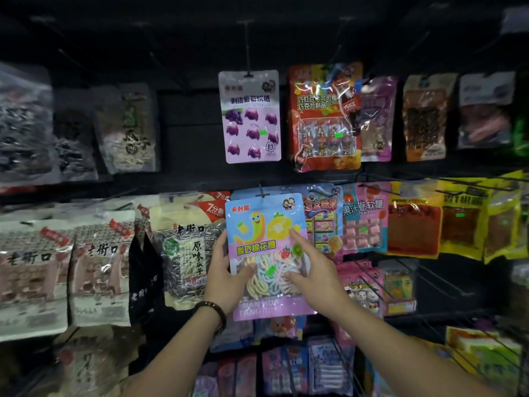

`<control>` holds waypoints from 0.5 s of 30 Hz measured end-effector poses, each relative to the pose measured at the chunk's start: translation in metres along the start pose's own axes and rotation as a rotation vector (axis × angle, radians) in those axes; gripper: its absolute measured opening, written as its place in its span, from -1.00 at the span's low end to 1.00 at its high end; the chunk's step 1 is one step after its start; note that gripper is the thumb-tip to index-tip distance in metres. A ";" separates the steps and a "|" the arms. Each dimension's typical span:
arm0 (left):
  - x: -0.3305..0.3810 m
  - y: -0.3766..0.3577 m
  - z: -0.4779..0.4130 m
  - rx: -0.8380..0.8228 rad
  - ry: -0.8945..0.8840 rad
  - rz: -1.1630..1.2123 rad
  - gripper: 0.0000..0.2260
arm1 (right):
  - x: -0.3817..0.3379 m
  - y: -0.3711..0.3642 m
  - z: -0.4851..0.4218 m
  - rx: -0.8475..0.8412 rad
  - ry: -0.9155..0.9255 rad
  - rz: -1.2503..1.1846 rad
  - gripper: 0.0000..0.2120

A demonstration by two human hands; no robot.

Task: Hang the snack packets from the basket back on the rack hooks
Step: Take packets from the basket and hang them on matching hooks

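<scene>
Head camera is showing the left hand (224,272) pinching the marshmallow packet (259,224), right hand (313,273) pressing spread-fingered; its hole may be missing the hook (262,193), dropping it.

Open room on the rack (186,130) in the upper row, left of the grape gummy packet (249,116), clear down to bare dark panel. Crowded in the middle row: seed packet (186,253) just left and cartoon candy packet (323,224) just right of the marshmallow packet (266,245) (edges overlapping). Bare wire hooks (367,279) jutting out toward the lower right
</scene>
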State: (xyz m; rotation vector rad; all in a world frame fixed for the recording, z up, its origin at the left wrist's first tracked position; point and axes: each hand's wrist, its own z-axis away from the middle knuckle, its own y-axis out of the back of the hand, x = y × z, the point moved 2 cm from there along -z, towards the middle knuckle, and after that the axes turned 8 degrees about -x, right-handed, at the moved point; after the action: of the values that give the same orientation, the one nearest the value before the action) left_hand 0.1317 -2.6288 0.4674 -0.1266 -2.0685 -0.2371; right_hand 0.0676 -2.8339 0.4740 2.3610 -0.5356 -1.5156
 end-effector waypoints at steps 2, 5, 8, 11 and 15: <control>-0.001 -0.001 0.001 -0.005 0.003 0.007 -0.18 | 0.000 0.000 0.003 0.016 0.010 -0.006 -0.09; -0.004 -0.001 0.002 -0.020 0.021 0.013 -0.19 | 0.003 0.000 0.006 0.013 0.013 0.005 -0.09; -0.003 -0.001 0.003 -0.024 0.034 -0.003 -0.19 | 0.007 0.001 0.005 0.000 0.001 -0.025 -0.08; -0.003 -0.002 0.005 -0.018 0.044 0.008 -0.21 | 0.011 0.003 0.002 -0.008 -0.003 -0.055 -0.08; -0.005 -0.002 0.005 -0.010 0.056 0.016 -0.21 | 0.013 0.005 0.000 -0.034 -0.001 -0.051 -0.09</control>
State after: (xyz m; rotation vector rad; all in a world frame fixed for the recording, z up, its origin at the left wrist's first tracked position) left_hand 0.1293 -2.6297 0.4600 -0.1415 -2.0105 -0.2388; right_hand 0.0717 -2.8440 0.4655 2.3660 -0.4490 -1.5350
